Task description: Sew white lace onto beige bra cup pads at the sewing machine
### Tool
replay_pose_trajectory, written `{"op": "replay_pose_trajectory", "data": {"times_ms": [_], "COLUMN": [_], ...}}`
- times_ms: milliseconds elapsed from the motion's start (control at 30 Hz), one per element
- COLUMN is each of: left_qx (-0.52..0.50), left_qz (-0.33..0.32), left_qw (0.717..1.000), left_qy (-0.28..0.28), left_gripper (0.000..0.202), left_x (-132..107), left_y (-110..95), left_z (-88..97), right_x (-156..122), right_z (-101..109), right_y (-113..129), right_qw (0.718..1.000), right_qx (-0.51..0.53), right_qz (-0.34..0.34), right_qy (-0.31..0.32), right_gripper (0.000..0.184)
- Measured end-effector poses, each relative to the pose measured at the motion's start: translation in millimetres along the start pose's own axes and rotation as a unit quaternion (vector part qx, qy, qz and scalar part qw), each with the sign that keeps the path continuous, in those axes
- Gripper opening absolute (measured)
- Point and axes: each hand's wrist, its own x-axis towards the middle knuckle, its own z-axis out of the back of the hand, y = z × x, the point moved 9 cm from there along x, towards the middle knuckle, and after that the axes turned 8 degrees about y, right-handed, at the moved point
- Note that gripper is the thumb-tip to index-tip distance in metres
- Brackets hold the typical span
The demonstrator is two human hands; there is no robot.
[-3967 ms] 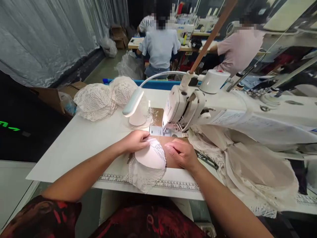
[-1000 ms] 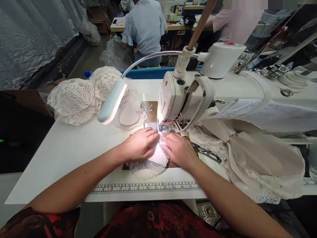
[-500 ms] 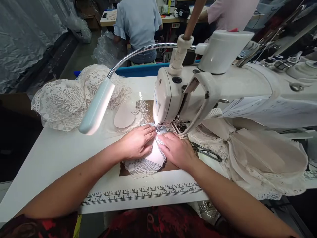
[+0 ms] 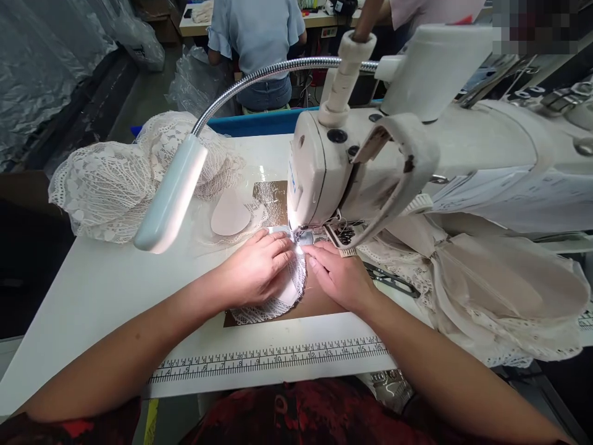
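Under the needle of a white sewing machine (image 4: 308,179) lies a white padded piece edged with lace (image 4: 293,290). My left hand (image 4: 257,267) rests flat on this piece, fingers stretched toward the presser foot (image 4: 298,236). My right hand (image 4: 341,272) is on the other side of the needle, low on the brown plate (image 4: 319,296). Its index finger reaches out to the edge of the piece by the foot, with the thumb apart below. The left palm covers part of the piece. Dark thread snips (image 4: 393,281) lie just beyond my right hand.
A lamp (image 4: 171,194) on a bendable metal neck hangs over the left side. Lace cups (image 4: 111,185) are heaped behind it, near a beige teardrop pad (image 4: 230,213). More beige lace pieces (image 4: 500,284) lie at right. A printed ruler (image 4: 273,360) runs along the front edge. A person (image 4: 257,43) sits ahead.
The lace-edged piece has turned under the needle, its curved edge now facing right. My right hand has shifted slightly right, off most of the piece. The whole view has moved a little.
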Motion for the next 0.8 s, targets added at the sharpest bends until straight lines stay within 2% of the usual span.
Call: {"op": "replay_pose_trajectory", "data": {"times_ms": [200,367,533,800], "left_qx": [-0.028,-0.041,-0.047,-0.060], "left_qz": [0.003,-0.012,-0.022,-0.021], "left_qw": [1.000,0.999,0.998,0.997], "left_qy": [-0.011,-0.021,-0.031,-0.045], "left_gripper": [0.037,0.037,0.038,0.036], "left_x": [0.2,-3.5,-4.3,-5.5], "left_y": [-1.4,2.0,2.2,12.5], "left_z": [-8.1,-7.9,-7.8,-7.1], "right_x": [0.9,-1.5,-3.0,-1.9], "right_z": [2.6,2.6,-3.3,-9.6], "right_y": [0.8,0.3,8.7,8.1], "right_qw": [1.000,1.000,0.999,0.998], "right_qx": [0.002,0.001,-0.007,-0.015], "right_qz": [0.001,0.002,0.029,0.017], "right_qy": [-0.006,-0.010,0.028,0.058], "right_gripper": [0.034,0.035,0.033,0.038]}}
